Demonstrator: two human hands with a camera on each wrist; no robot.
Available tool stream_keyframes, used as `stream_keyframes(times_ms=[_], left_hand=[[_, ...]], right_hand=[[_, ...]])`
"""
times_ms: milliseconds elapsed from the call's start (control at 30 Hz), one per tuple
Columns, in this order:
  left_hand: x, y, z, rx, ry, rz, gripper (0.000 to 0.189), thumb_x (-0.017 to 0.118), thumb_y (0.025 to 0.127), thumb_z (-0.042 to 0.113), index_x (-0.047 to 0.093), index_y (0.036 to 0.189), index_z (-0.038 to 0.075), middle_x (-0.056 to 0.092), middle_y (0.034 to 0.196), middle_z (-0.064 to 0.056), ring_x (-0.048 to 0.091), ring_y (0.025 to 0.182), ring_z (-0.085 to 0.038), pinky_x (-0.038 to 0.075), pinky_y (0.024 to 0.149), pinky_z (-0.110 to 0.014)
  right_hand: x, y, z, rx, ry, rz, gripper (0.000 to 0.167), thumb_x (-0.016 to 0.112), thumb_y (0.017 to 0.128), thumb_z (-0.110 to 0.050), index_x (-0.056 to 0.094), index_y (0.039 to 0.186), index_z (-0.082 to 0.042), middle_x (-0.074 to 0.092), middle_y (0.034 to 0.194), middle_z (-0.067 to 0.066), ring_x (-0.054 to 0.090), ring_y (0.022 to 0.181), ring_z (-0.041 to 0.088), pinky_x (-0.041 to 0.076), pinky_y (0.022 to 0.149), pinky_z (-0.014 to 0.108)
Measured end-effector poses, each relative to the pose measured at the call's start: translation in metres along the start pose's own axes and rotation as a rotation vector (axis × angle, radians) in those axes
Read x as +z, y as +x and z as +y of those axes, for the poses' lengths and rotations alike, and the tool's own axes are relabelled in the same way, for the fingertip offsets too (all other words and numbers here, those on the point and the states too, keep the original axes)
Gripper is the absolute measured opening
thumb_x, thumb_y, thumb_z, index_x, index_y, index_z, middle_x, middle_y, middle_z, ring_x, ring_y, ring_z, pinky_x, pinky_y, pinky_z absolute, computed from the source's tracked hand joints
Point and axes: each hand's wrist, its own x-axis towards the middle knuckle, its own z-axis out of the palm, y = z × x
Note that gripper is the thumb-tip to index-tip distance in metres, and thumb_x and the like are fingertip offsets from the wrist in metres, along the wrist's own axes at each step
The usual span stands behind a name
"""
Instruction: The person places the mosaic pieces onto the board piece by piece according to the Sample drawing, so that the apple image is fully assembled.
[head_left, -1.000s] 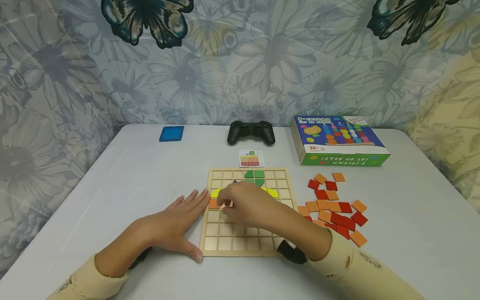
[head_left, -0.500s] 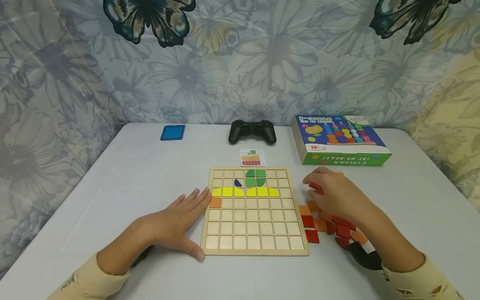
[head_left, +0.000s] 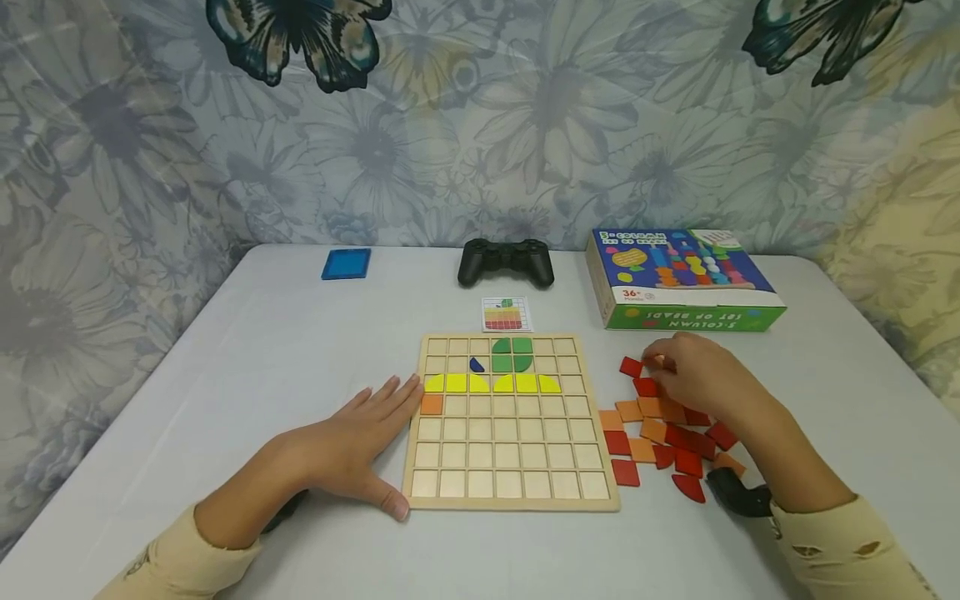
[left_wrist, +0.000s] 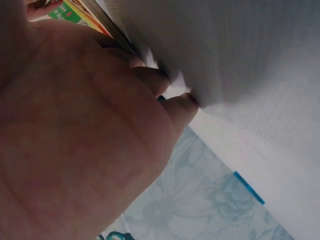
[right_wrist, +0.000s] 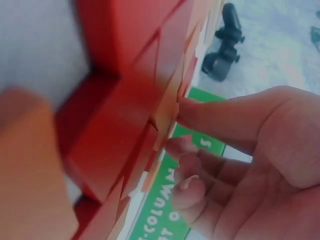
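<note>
My left hand (head_left: 348, 454) lies flat at the left edge of a wooden grid board (head_left: 510, 505), fingers spread, fingertips and thumb at its frame. In the left wrist view, the palm of the left hand (left_wrist: 85, 120) fills much of the picture. Over the loose tiles right of the board, my right hand (head_left: 701, 375) pinches a small orange tile (head_left: 659, 358), mostly hidden by the fingers. Green pieces (head_left: 512, 356), a dark blue piece (head_left: 477, 365), yellow pieces (head_left: 453, 383) and one orange square (head_left: 431, 405) sit in the board's cells.
Scattered red tiles (head_left: 690, 442) and orange tiles (head_left: 642, 451) lie close to the board's right side. Behind it are a picture card (head_left: 506, 315), a black game controller (head_left: 506, 262) and a bead-set box (head_left: 682, 279). A blue square tray (head_left: 346, 263) lies at back left.
My right hand has left the board's left-hand cells and moved right to the tile pile, then slightly farther right among the tiles. The left hand has stayed in place.
</note>
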Motion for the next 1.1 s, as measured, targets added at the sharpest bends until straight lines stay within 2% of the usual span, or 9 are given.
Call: stream_keyframes(times_ms=[167,333,500,600,800,933,1100], left_hand=[[-0.002,0.0,0.001,0.0,0.002,-0.003,0.142,0.069,0.058,0.084,0.003,0.162,0.013,-0.005,0.167,0.0,-0.009,0.152,-0.024,0.001,0.12,-0.05],[-0.002,0.001,0.001,-0.001,0.002,-0.003,0.142,0.069,0.058,0.084,0.003,0.162,0.014,-0.005,0.167,0.0,-0.009,0.152,-0.024,0.001,0.12,-0.05],[-0.002,0.001,0.001,-0.005,-0.012,0.006,0.144,0.071,0.056,0.083,0.001,0.162,0.014,-0.004,0.167,0.0,-0.008,0.152,-0.023,0.001,0.121,-0.049],[-0.001,0.001,0.001,-0.006,-0.024,0.016,0.146,0.072,0.055,0.083,0.0,0.162,0.015,-0.003,0.167,0.0,-0.007,0.152,-0.023,0.001,0.121,-0.049],[-0.001,0.001,0.001,-0.003,-0.017,0.008,0.141,0.071,0.057,0.082,0.005,0.163,0.017,-0.003,0.168,0.0,-0.007,0.152,-0.024,0.002,0.121,-0.05],[-0.002,0.0,0.002,-0.006,-0.013,-0.001,0.14,0.071,0.058,0.082,0.004,0.163,0.018,-0.004,0.167,0.0,-0.007,0.152,-0.023,0.002,0.121,-0.05],[-0.003,-0.001,0.002,-0.004,-0.017,-0.002,0.139,0.072,0.059,0.081,0.004,0.163,0.018,-0.005,0.167,0.0,-0.007,0.152,-0.024,0.001,0.12,-0.05]], right_hand=[[-0.003,0.001,0.007,0.037,0.061,-0.015,0.02,0.075,0.086,-0.003,0.073,0.105,0.002,0.068,0.1,0.023,0.06,0.098,0.044,0.055,0.08,0.057],[-0.001,0.0,0.007,0.111,0.112,-0.006,0.025,0.076,0.085,-0.003,0.071,0.109,0.003,0.067,0.098,0.022,0.061,0.09,0.038,0.056,0.076,0.053],[-0.001,0.001,0.006,0.134,0.158,-0.01,0.027,0.076,0.083,-0.001,0.069,0.109,0.003,0.064,0.092,0.019,0.059,0.084,0.034,0.058,0.068,0.043],[-0.003,0.001,0.007,0.134,0.182,-0.024,0.026,0.075,0.083,0.001,0.068,0.108,0.003,0.062,0.09,0.018,0.058,0.082,0.032,0.059,0.064,0.039],[-0.005,-0.002,0.009,0.119,0.201,-0.025,0.026,0.076,0.086,-0.003,0.068,0.109,0.004,0.064,0.09,0.016,0.06,0.082,0.03,0.059,0.065,0.038],[-0.005,-0.003,0.007,0.094,0.212,0.014,0.031,0.077,0.088,-0.008,0.066,0.114,0.004,0.066,0.088,0.012,0.062,0.081,0.028,0.059,0.066,0.039],[-0.003,-0.004,-0.001,0.03,0.233,0.075,0.026,0.073,0.091,-0.007,0.067,0.115,0.002,0.069,0.096,0.014,0.064,0.088,0.031,0.058,0.075,0.045]])
